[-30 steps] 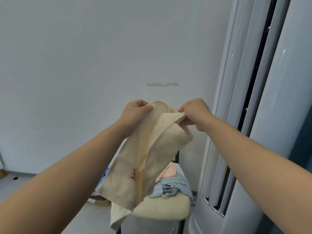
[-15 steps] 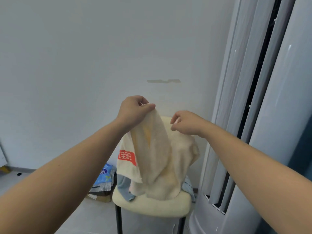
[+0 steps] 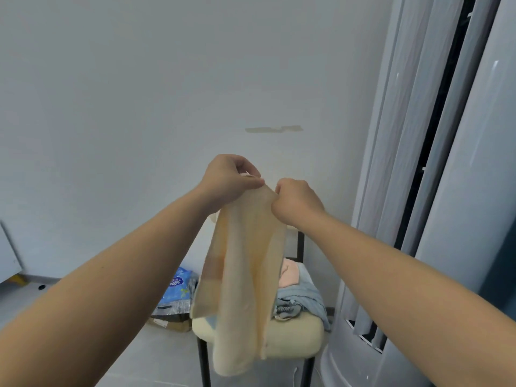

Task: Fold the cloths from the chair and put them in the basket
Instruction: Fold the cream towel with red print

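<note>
- Hanging from both hands, a cream towel [image 3: 245, 275] droops lengthwise in the air in front of the chair [image 3: 293, 339], its lower end dangling past the front edge of the seat.
- The left hand [image 3: 229, 180] pinches the towel's top edge, thumb and fingers curled tight on the fabric.
- The right hand [image 3: 296, 202] is closed like a fist on the same top edge, just beside the left hand, the two almost touching.
- The towel looks doubled along its length, with long folds running from top to bottom.
- The chair has a cream padded seat and black legs, and stands close to the white wall [image 3: 139, 107].
- A crumpled blue-grey cloth [image 3: 304, 300] lies on the seat, with a pink cloth [image 3: 289, 275] just behind it.
- A blue packet [image 3: 176, 286] lies on the floor left of the chair.
- A tall white appliance [image 3: 460, 191] stands to the right of the chair.
</note>
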